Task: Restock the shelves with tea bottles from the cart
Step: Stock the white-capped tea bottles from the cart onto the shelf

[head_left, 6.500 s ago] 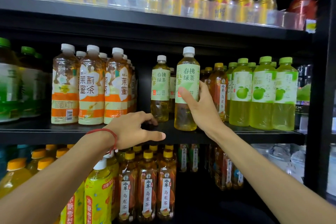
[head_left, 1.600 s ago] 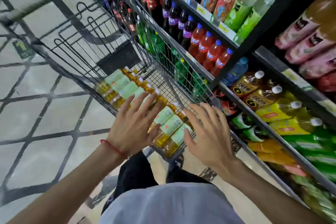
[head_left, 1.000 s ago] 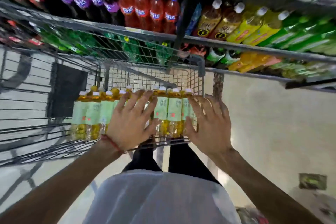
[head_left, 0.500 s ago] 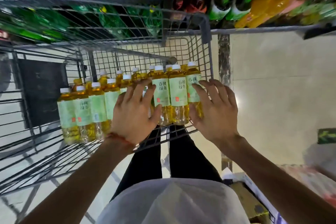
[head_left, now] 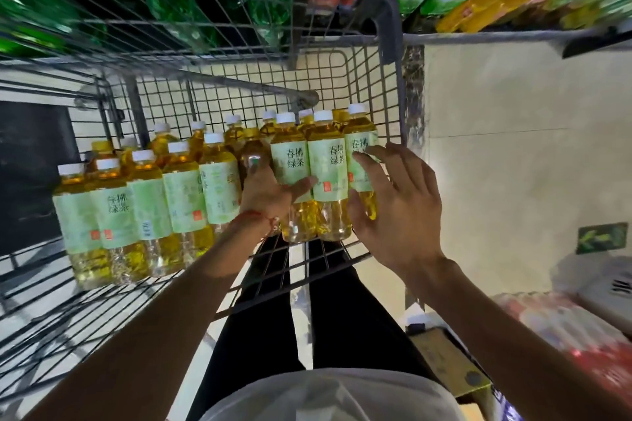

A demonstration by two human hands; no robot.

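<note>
Many tea bottles [head_left: 191, 195]: upright in the wire cart [head_left: 390, 20], which is close to the shelves [head_left: 496, 36].
Left hand [head_left: 266, 195]: thumb across one bottle's label, fingers pushed in among the bottles and hidden; grip cannot be told.
Right hand [head_left: 400, 215]: fingers spread, tips touching the rightmost bottle [head_left: 359, 164], not closed round it.

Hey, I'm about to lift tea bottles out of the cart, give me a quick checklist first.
1. Left hand grip: thumb across a front bottle's label, fingers beside it; cannot tell.
2. Right hand grip: fingers spread against the rightmost bottle, not closed; not ok.
3. Tea bottles upright in the cart: ok.
4. Way up out of the cart open: ok.
5. Room on the tea shelf: out of view; cannot tell.
</note>
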